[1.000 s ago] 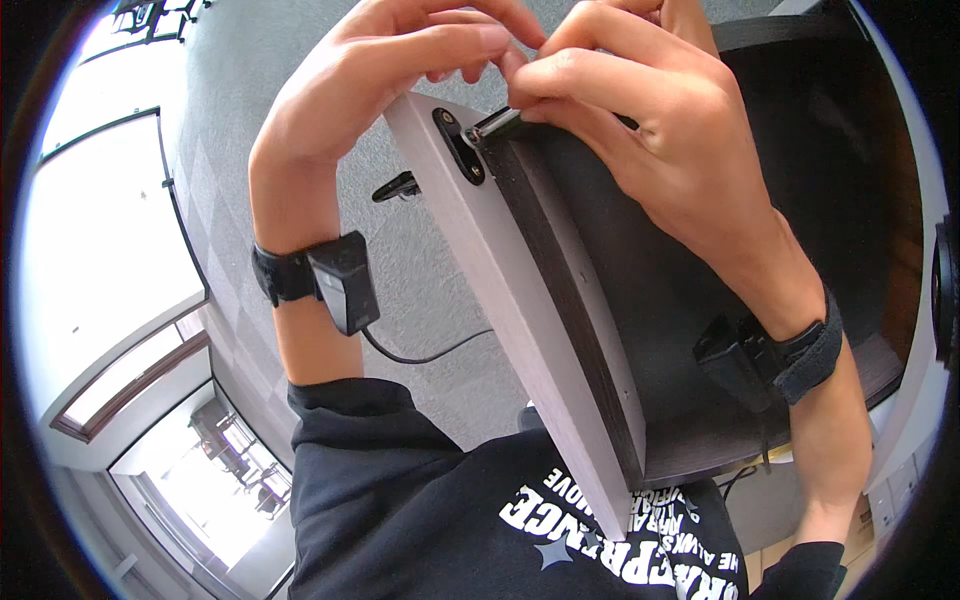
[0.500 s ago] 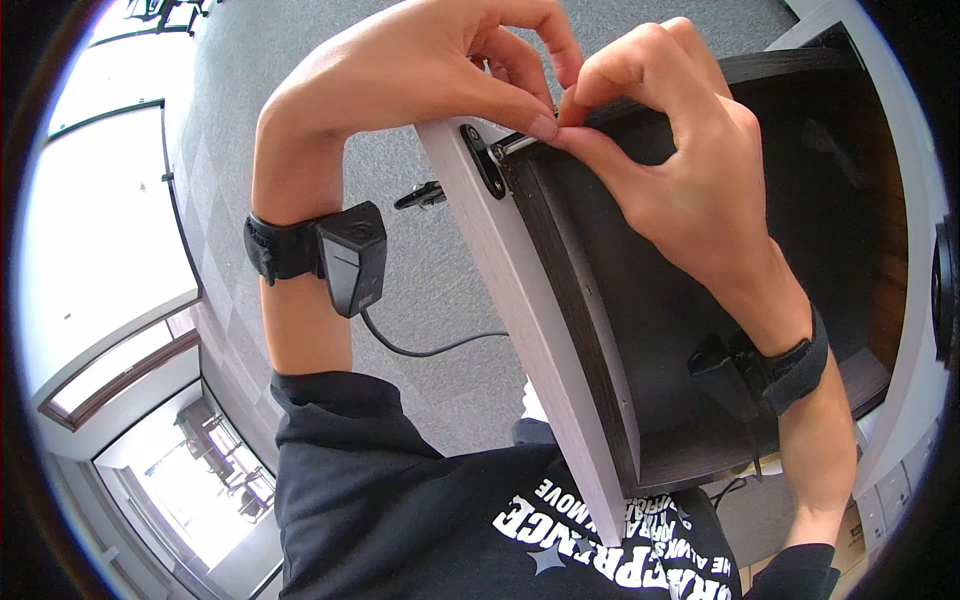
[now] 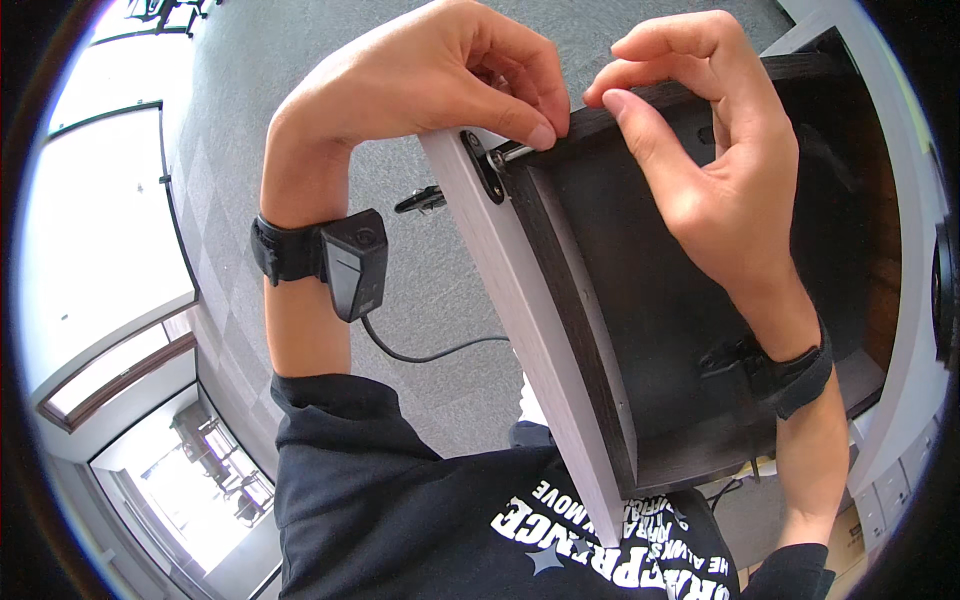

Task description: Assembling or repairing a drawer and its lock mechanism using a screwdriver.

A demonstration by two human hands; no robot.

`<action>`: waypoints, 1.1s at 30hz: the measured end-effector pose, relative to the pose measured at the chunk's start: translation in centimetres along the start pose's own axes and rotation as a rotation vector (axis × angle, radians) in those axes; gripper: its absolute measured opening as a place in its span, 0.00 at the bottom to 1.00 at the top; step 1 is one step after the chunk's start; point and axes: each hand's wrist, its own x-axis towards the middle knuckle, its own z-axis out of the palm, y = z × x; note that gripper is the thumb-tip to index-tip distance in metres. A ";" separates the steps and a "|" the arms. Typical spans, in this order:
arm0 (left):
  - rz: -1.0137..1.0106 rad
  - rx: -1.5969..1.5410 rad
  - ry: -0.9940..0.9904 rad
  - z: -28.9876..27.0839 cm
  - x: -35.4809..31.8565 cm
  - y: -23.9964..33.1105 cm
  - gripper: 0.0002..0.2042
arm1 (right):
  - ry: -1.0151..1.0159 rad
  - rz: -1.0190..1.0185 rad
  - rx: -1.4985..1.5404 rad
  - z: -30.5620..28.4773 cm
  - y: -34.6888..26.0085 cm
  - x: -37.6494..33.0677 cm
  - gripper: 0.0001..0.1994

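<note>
My left hand pinches a thin silver metal rod between thumb and fingers. Its other end meets a black oval metal plate on the edge of a pale wood-grain front panel. Right of that panel is an open dark drawer-like box. Over the box, my right hand is raised with curved fingers and the thumb near the index finger. Nothing shows in it, and it is apart from the rod. The rod's end inside my left fingers is hidden.
A black handle-like piece juts out left of the panel. Black strapped devices sit on my left wrist and right wrist; a cable runs from the left one. Grey carpet lies below. A pale cabinet side stands at right.
My right hand has come off the rod, moving right and opening its pinch. My left hand stays at the rod, shifted slightly.
</note>
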 end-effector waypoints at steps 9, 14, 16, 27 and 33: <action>0.037 0.080 0.006 1.0 -1.5 -1.0 0.08 | 0.152 0.170 0.273 1.1 -1.3 -0.5 0.11; 0.082 -0.003 0.070 2.0 -1.8 -0.5 0.19 | 0.091 -0.007 0.079 1.1 -0.4 -0.9 0.11; 0.126 -0.014 0.086 2.8 -1.9 -1.7 0.22 | 0.090 -0.008 0.092 1.2 -0.5 -1.0 0.11; 0.101 -0.147 0.221 4.4 -3.2 -1.3 0.31 | 0.100 -0.019 0.076 1.8 -1.2 -1.3 0.10; 0.052 -0.183 0.356 5.3 -3.8 -1.7 0.32 | 0.098 0.151 0.174 1.8 -2.6 -1.5 0.09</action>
